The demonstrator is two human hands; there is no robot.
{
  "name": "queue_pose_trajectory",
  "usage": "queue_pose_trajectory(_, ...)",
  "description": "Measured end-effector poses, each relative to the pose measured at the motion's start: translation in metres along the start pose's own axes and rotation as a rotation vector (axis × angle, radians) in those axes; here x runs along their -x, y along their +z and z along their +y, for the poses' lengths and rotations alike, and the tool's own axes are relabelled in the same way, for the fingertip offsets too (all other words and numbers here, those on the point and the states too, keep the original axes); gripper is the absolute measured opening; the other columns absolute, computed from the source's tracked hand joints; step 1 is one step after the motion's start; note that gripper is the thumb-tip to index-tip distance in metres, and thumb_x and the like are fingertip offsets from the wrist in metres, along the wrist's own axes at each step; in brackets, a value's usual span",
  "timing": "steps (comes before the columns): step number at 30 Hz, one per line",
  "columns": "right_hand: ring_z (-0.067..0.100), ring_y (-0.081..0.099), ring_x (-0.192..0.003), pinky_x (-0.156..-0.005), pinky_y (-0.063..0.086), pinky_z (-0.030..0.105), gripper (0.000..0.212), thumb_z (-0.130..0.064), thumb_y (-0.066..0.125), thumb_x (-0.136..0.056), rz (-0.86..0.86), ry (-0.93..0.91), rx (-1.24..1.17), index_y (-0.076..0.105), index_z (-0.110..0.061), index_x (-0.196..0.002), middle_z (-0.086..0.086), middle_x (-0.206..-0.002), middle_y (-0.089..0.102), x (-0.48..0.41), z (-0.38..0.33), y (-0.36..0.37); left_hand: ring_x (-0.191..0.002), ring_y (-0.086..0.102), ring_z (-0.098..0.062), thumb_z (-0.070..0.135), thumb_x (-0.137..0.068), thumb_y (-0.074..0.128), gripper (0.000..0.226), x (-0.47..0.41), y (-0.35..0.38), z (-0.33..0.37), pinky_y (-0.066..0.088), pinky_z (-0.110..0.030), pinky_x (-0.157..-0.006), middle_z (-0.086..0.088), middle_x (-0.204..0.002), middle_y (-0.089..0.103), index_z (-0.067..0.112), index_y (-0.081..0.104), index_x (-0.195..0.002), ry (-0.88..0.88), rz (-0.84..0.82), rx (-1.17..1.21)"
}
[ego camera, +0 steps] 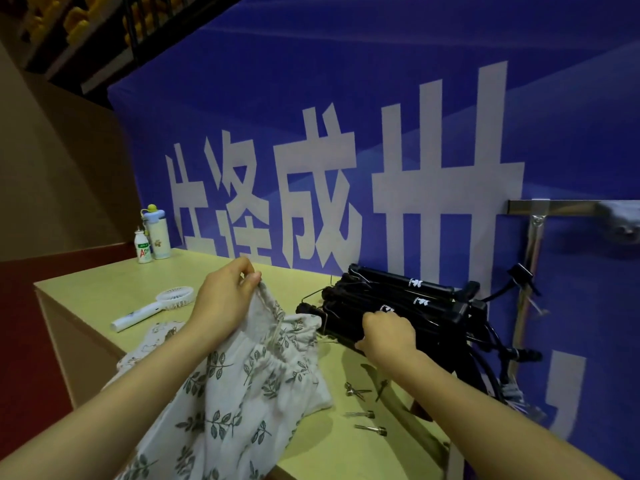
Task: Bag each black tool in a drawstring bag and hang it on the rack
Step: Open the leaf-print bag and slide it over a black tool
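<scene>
**> anyone by that desk (104,278) get a count?**

Yep, standing right next to it. There's one pile of black tools (391,299) at the back edge, toward the right corner. Three white logos show, so three at least, can't tell the total. Two leaf-print bags: the drawstring bag (242,382) is held up, and a second bag (152,336) lies flat by the front edge. Four small metal pins (360,415) toward the front right corner, I think. One handheld fan (152,308), and two bottles (159,237) at the back left corner.

**> which way do the tools lie? and the hands?**

Their long axis runs along the back edge, ends pointing left and right. The left hand (225,299) pinches the bag's gathered rim, thumb against fingers, above mid-desk. The right hand (388,336) has its fingers curled over the pile's front tool. Bare desktop shows between fan and bottles. The right edge is crowded with black cables (491,337) and the metal rack (535,244).
</scene>
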State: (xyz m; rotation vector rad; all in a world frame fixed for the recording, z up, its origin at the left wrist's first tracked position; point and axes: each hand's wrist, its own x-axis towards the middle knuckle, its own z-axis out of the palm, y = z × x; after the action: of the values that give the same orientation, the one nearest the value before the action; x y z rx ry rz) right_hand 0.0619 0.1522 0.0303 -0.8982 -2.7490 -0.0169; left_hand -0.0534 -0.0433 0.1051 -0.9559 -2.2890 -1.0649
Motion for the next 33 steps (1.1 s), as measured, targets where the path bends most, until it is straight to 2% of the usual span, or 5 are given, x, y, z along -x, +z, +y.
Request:
queue_pose_trajectory(8,0.03,0.048,-0.115,-0.093,0.038,0.035,0.032,-0.007,0.057,-0.086,0.007,-0.083,0.347,0.057,-0.01,-0.118,0.012,-0.122,0.052,-0.008,-0.007,0.014,-0.074,0.051,-0.022,0.023,-0.095,0.05,0.018,0.002,0.004,-0.004,0.034,-0.031,-0.062,-0.003,-0.076,0.057,0.009,0.056,-0.084,-0.028,-0.028,0.008)
queue_pose_trajectory(21,0.029,0.047,-0.121,-0.097,0.04,0.039,0.044,-0.029,0.058,-0.091,0.005,0.075,0.138,0.047,-0.01,-0.129,0.011,-0.13,0.051,-0.021,0.028,-0.008,-0.078,0.054,-0.022,0.024,-0.095,0.051,0.019,0.001,0.016,0.002,0.036,-0.03,-0.064,-0.004,-0.079,0.061,0.011,0.056,-0.082,-0.053,-0.05,0.041)
queue_pose_trajectory(26,0.026,0.059,-0.102,-0.072,0.045,0.034,0.034,-0.028,0.061,-0.09,-0.067,0.075,0.148,0.055,-0.012,-0.12,0.007,-0.108,0.061,-0.029,0.032,-0.009,-0.083,0.056,-0.023,0.024,-0.094,0.051,0.019,0.0,0.022,0.001,0.039,-0.031,-0.069,-0.005,-0.084,0.064,0.012,0.056,-0.081,-0.066,-0.051,0.05)
queue_pose_trajectory(30,0.029,0.051,-0.114,-0.085,0.045,0.037,0.035,-0.022,0.061,-0.09,-0.035,0.04,0.251,0.055,-0.008,-0.121,0.012,-0.122,0.053,-0.03,0.03,-0.008,-0.085,0.057,-0.024,0.023,-0.094,0.051,0.019,-0.002,0.024,-0.001,0.039,-0.031,-0.068,-0.006,-0.086,0.064,0.01,0.057,-0.082,-0.075,-0.048,0.052)
queue_pose_trajectory(33,0.027,0.058,-0.104,-0.07,0.046,0.032,0.038,-0.029,0.057,-0.092,-0.071,0.076,0.261,0.051,-0.007,-0.123,0.01,-0.117,0.059,-0.032,0.031,-0.007,-0.085,0.057,-0.025,0.023,-0.094,0.051,0.019,-0.002,0.025,-0.002,0.039,-0.031,-0.068,-0.007,-0.085,0.064,0.008,0.058,-0.084,-0.08,-0.043,0.055)
